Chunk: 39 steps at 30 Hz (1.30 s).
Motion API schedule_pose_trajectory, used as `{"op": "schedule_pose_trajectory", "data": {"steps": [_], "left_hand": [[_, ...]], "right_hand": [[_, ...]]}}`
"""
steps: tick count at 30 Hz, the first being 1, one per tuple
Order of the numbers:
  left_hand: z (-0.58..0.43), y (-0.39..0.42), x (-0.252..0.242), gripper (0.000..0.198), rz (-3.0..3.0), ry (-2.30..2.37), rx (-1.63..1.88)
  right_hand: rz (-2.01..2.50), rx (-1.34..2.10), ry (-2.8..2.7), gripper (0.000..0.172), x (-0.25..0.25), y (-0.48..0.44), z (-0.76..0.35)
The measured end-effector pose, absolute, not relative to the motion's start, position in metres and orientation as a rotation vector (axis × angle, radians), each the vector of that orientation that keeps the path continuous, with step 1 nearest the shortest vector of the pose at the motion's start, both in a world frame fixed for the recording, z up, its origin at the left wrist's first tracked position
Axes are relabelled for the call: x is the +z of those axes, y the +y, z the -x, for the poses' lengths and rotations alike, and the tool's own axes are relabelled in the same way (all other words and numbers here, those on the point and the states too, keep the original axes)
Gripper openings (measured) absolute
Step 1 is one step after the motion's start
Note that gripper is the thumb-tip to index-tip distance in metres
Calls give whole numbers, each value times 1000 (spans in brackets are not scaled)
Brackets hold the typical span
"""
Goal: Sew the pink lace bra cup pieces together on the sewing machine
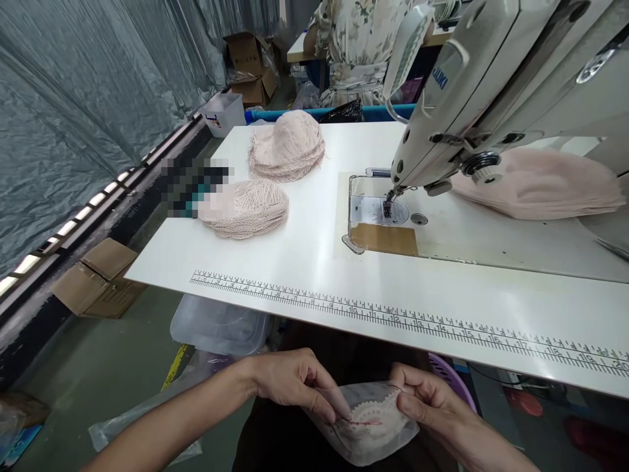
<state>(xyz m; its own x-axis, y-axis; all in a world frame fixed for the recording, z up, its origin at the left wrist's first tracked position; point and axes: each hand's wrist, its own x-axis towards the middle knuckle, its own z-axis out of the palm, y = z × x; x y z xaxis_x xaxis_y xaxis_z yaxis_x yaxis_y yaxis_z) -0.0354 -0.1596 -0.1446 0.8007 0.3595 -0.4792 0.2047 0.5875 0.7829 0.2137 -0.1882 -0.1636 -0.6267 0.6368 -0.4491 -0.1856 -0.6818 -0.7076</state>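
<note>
Over my lap, below the table edge, both hands are at a small translucent plastic bag. White scalloped lace trim with a thin red thread-like piece shows in it. My left hand is closed at the bag's left side; some of its fingertips look veiled by the plastic, and I cannot tell exactly what they pinch. My right hand pinches the upper right edge of the bag between thumb and fingers.
A white sewing table with a printed ruler lies ahead. On it stand a sewing machine, two stacks of pink lace cups and smooth pink pieces. A plastic bin sits below left; a person sits beyond.
</note>
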Motion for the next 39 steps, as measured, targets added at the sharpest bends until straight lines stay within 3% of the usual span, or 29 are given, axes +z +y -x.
{"op": "schedule_pose_trajectory", "data": {"steps": [13, 22, 27, 39], "left_hand": [[35, -156, -136, 56, -980, 652, 47], [13, -166, -131, 24, -1048, 950, 89], [21, -166, -129, 20, -1051, 931, 65], [24, -165, -128, 17, -1149, 960, 24]], "right_hand": [[992, 2263, -1163, 35, -156, -186, -214], [1271, 1980, -1710, 28, -128, -184, -205], [1203, 2087, -1623, 12, -130, -185, -209], [1245, 2055, -1673, 12, -141, -188, -212]]}}
